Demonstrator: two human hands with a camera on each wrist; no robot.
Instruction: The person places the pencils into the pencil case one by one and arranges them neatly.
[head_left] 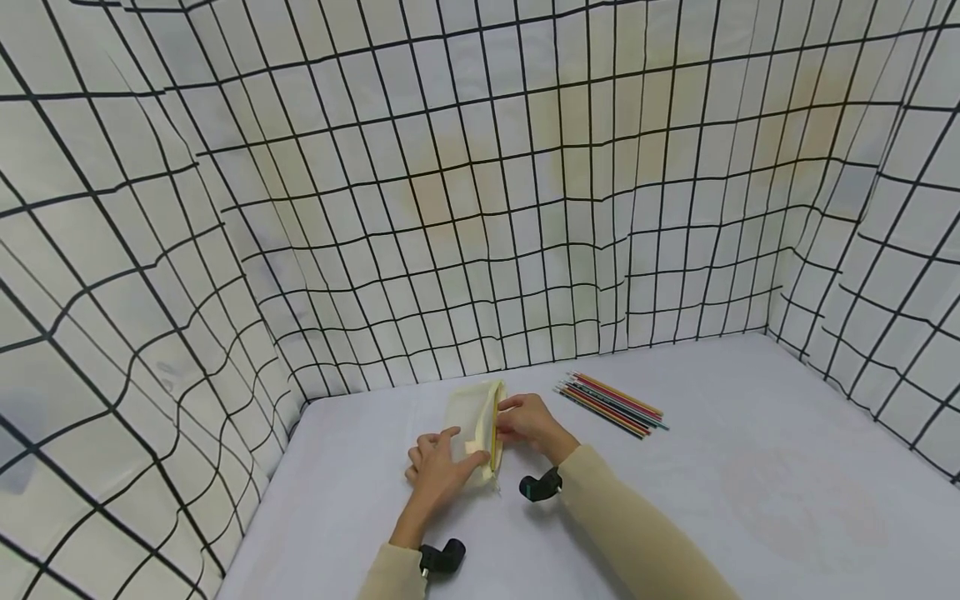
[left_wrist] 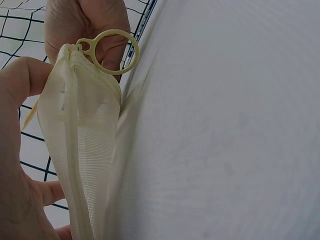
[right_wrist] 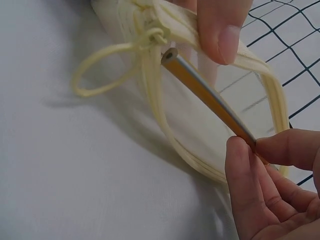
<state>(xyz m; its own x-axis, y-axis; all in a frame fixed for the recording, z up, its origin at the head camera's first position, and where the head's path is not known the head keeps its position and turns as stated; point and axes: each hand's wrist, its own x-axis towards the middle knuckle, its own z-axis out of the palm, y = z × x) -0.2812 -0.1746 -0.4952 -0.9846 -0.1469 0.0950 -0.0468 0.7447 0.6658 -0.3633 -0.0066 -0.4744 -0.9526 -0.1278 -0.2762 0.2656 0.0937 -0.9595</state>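
Note:
A cream mesh pencil pouch [head_left: 472, 417] lies on the white table, its long opening facing right. My left hand [head_left: 448, 447] grips the pouch's near end; in the right wrist view its thumb [right_wrist: 224, 27] pinches the open rim [right_wrist: 260, 70]. My right hand [head_left: 513, 417] pinches a yellow-and-grey pencil [right_wrist: 210, 100] that lies slanted in the pouch's mouth, blunt end toward the knotted cord loop [right_wrist: 97, 70]. In the left wrist view the pouch [left_wrist: 85, 145] stands on edge with its ring pull [left_wrist: 107, 51] at the top.
A bunch of several coloured pencils [head_left: 611, 404] lies on the table [head_left: 750, 467] to the right of the hands. Grid-patterned cloth walls [head_left: 480, 208] close in the back and both sides.

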